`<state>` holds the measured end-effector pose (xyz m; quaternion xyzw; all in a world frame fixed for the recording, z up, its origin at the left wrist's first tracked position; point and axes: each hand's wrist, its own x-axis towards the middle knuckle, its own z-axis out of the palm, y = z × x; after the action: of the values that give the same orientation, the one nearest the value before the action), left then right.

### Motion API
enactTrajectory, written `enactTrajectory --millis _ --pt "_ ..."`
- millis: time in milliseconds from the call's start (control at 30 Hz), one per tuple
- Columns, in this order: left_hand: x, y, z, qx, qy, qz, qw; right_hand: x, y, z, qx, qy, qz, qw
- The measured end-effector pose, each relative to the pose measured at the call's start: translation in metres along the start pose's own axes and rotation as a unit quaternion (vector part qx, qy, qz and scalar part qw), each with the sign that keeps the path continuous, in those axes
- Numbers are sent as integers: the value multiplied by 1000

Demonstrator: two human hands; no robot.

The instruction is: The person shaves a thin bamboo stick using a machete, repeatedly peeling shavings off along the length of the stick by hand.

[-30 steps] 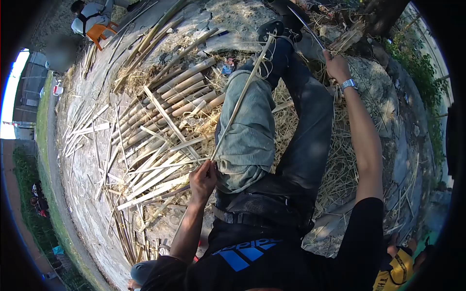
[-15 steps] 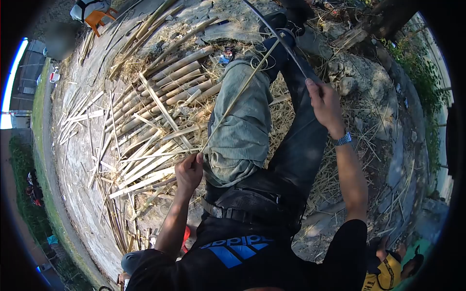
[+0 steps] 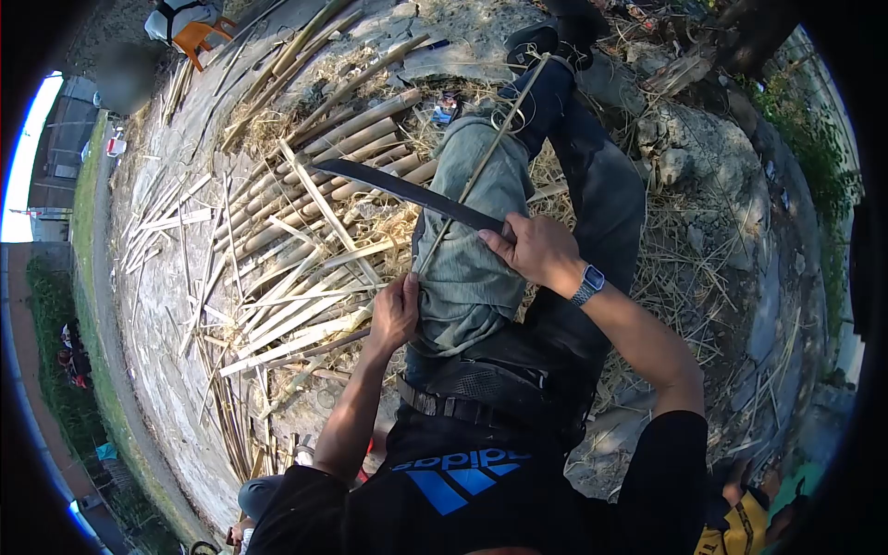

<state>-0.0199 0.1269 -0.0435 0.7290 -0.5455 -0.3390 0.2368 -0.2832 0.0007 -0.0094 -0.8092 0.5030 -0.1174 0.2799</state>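
Observation:
My left hand (image 3: 395,313) pinches the near end of a thin bamboo strip (image 3: 487,155), which runs over a grey-green cloth (image 3: 472,259) on my leg towards my shoe. My right hand (image 3: 539,250) is closed round the near end of a long dark blade (image 3: 398,188); its handle is hidden in my fingers. The blade crosses over the strip above the cloth, its tip pointing left over the bamboo pile. Whether the blade touches the strip, I cannot tell. Thin curled shavings hang near the far part of the strip.
Bamboo poles (image 3: 356,143) and split strips (image 3: 296,314) lie on the ground to the left. A rough rock (image 3: 698,153) and scattered shavings are at the right. An orange chair (image 3: 196,39) with a person stands at upper left; another person in yellow (image 3: 740,527) is at lower right.
My right hand has swung the blade from the upper right down and leftwards, so it now lies across the strip. My left hand still holds the strip's near end.

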Motion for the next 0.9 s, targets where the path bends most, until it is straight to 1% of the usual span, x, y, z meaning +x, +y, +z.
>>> enactTrajectory --millis 67,167,233,300,367,400,433,500,567,600,633,700,733,767,833,900 --pt "-3 4 4 -12 21 22 999 10 19 2 -77 69 -20 994" --pt "2 13 6 -25 2 -2 1000 17 15 -3 -58 60 3 997" --pt "2 13 7 -37 -5 5 999 10 -1 -1 -63 57 22 996" --pt "-3 17 6 -49 12 17 999 10 -2 -4 -68 59 43 995" --pt "-7 4 8 -58 0 14 998 9 13 -7 -49 52 -21 997" --pt "-6 -1 11 -62 -1 18 998 19 28 -7 -86 113 -20 990" --pt "-7 -3 13 -70 2 20 997 34 30 -20 -44 107 56 992" --pt "-10 2 13 -82 -4 13 997 48 24 -41 -78 74 110 988" --pt "-3 9 11 -115 12 42 992 24 3 -28 -78 61 2 995" --pt "0 10 5 -108 -21 24 994 10 -13 -25 -59 -3 -17 998" --pt "1 6 4 -108 -25 25 994 5 -10 -13 -77 -6 -34 996" --pt "2 -5 7 -148 -39 42 987 21 13 -14 -13 21 -20 999" --pt "3 -3 10 -177 -27 49 983 31 20 -22 -30 41 -5 999" --pt "5 -1 11 -189 -35 22 981 38 25 -22 -42 48 5 998" --pt "8 8 4 -135 -48 -30 989 39 18 -13 -65 68 23 995" --pt "10 0 7 -143 -42 -4 989 25 5 -3 -45 42 15 998"
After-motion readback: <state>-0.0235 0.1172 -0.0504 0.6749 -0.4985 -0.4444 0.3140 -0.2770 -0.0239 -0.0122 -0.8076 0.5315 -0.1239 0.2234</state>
